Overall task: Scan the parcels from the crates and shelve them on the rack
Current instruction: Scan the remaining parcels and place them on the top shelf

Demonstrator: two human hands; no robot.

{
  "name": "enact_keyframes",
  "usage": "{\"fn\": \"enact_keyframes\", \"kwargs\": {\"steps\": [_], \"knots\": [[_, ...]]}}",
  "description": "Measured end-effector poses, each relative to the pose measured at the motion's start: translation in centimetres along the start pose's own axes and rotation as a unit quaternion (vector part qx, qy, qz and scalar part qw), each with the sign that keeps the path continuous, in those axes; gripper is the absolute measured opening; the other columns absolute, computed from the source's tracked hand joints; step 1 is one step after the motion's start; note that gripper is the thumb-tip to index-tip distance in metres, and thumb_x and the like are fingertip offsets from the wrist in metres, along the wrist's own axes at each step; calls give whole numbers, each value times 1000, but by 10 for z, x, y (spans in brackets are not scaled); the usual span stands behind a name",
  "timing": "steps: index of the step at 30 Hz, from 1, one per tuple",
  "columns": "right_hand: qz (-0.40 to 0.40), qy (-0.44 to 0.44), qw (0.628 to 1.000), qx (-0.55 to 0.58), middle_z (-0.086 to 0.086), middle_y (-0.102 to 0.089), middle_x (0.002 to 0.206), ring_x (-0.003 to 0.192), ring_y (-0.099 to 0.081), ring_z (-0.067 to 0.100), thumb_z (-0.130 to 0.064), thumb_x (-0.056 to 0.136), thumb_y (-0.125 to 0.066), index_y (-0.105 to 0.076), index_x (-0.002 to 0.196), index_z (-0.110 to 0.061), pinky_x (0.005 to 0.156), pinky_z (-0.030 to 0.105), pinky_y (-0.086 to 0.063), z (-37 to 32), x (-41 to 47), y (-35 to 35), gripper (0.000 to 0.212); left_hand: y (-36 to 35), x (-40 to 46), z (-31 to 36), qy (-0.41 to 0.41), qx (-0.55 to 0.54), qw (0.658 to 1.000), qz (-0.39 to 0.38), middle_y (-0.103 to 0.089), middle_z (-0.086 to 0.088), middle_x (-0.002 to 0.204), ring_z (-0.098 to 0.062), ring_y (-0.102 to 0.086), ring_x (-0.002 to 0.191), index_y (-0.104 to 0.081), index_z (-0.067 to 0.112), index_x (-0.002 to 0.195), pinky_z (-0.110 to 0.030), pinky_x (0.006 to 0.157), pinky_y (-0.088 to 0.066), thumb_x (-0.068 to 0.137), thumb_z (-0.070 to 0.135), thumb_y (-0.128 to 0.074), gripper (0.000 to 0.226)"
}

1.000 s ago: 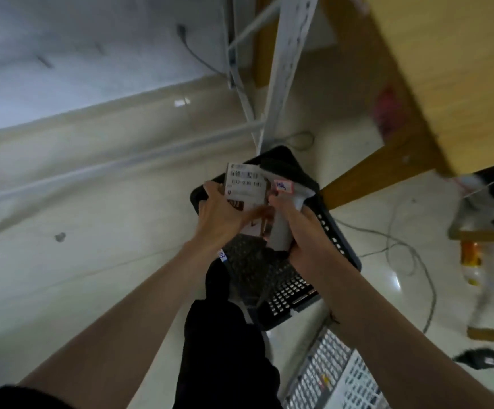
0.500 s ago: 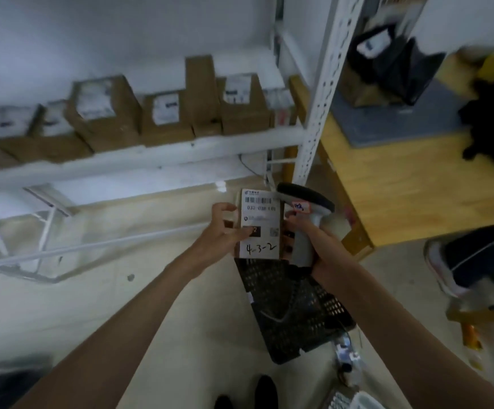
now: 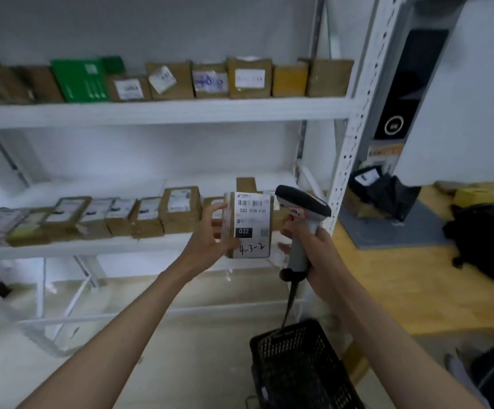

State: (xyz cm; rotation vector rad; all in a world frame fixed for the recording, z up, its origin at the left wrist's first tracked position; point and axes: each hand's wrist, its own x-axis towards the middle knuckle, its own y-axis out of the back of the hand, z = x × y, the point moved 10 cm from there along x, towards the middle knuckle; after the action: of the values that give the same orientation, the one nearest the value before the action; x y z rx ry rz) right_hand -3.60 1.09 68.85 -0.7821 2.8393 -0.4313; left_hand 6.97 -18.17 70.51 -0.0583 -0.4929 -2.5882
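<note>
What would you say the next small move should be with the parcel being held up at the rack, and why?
Probably carry the parcel forward and set it on the lower shelf, at the right end of the box row. The left hand holds it upright at that height, "4-3-2" is already handwritten on its label, and the scanner in the right hand points beside it.

On the parcel (image 3: pixel 250 225) held before the rack, I read a white label: "032 038 101" printed under the barcode, "032" in white on a black block, and "4-3-2" handwritten below. I cannot read the labels on the shelved boxes.
</note>
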Motion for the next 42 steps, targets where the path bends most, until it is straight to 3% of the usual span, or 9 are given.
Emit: {"fn": "enact_keyframes", "kwargs": {"steps": [2,6,10,12,16,24,33,36,42], "knots": [[-8,41,999,-24,1,-77,103,95,-73,17,-15,93,-71,-66,122,-13,79,32,-59,-30,-6,-20,29,27,4,24,-39,-8,998,50,-55,11,116,-9,-64,105,-38,29,136,-13,62,-55,82,4,-80,73],[-29,123,987,-101,1,-74,107,84,-73,8,-22,94,-70,-67,119,-18,70,26,-59,-75,-23,-55,25,71,9,68,-105,3,987,120,-55,6,132,18,-60,94,-34,36,138,-12,64,-55,83,9,-80,76],[-53,159,977,-135,-7,-74,98,86,-73,9,-19,95,-69,-66,113,-20,80,33,-63,-96,-35,-82,19,99,18,99,-141,36,977,157,-41,-6,150,-19,-54,125,-29,43,141,-29,83,-59,84,14,-79,81],[-59,170,974,-138,-10,-75,95,84,-74,10,-19,95,-69,-66,110,-22,72,24,-61,-104,-38,-90,16,104,21,110,-159,39,973,162,-39,-7,149,-23,-48,131,-29,42,141,-25,83,-58,83,12,-79,83],[-77,175,971,-144,-14,-75,95,84,-75,12,-23,95,-70,-66,107,-26,65,14,-54,-115,-41,-99,13,109,26,126,-183,51,966,173,-37,-3,147,-22,-45,133,-29,48,140,-43,98,-55,83,14,-80,84],[-108,181,967,-146,-5,-74,98,93,-75,21,-25,96,-69,-66,112,-19,95,44,-59,-139,-44,-95,17,102,37,151,-215,70,953,200,-35,-1,148,-15,-41,133,-27,56,136,-7,73,-49,83,17,-81,85],[-98,210,966,-114,1,-69,117,98,-74,15,-17,95,-69,-63,124,-13,92,40,-60,-196,-31,-69,30,83,46,205,-260,54,942,204,-37,0,153,-14,-42,136,-30,42,141,-27,88,-57,82,18,-82,82],[-80,229,966,-84,7,-69,121,106,-70,23,-14,95,-67,-65,120,-13,84,27,-59,-235,-18,-61,25,83,61,241,-256,3,948,191,-48,-2,148,-7,-60,117,-30,42,137,-16,75,-53,82,18,-82,80],[-61,290,954,-46,12,-75,110,101,-70,33,-18,95,-68,-65,119,-12,90,46,-59,-327,-2,-70,25,81,102,328,-230,-107,953,166,-63,-7,127,-20,-68,108,-32,36,135,-38,84,-61,85,25,-79,69]]}}
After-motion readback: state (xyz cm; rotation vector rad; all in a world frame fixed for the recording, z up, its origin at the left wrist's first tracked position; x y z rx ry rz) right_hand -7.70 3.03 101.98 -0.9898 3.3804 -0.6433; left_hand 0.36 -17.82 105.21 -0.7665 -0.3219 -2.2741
